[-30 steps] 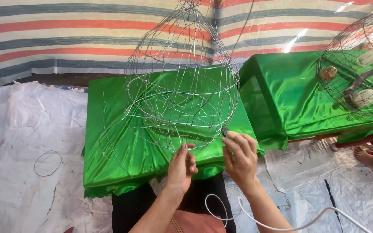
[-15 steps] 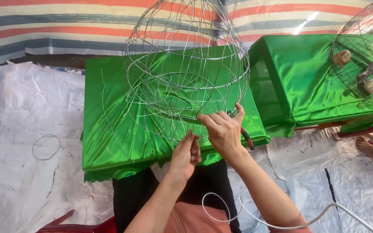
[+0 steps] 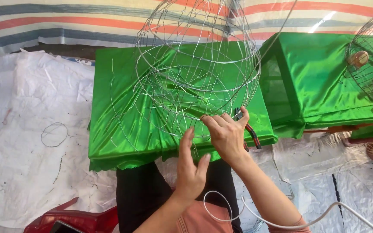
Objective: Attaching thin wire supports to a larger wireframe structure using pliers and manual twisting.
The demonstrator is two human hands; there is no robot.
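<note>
The wire frame [image 3: 197,69], a rounded cage of thin rings and ribs, stands on the green satin-covered box [image 3: 121,129] directly in front of you, its lower rim at the near edge of the box. This placement keeps the open lattice within reach of both hands and sets the pale wire against a solid colour, so single strands read clearly.

Your right hand [image 3: 226,136] rests on the near lower rim, fingers curled and closed over the wire. It also carries red-handled pliers [image 3: 248,131], whose handles project to the right of the palm; the tool head is hidden behind the fingers, so you cannot tell whether it bites the wire.

Your left hand [image 3: 191,166] is held just below and to the left, fingers straight and pressed together, tips pointing up at the rim. It holds nothing visible; whether the tips touch the wire cannot be told.

A loose white cord [image 3: 255,215] curls beneath your forearms. A second green-covered box [image 3: 311,82] stands to the right, with another wire cage [image 3: 370,60] at the far right edge. White sheeting [image 3: 26,129] covers the ground, bearing a small wire ring [image 3: 54,134] on the left.
</note>
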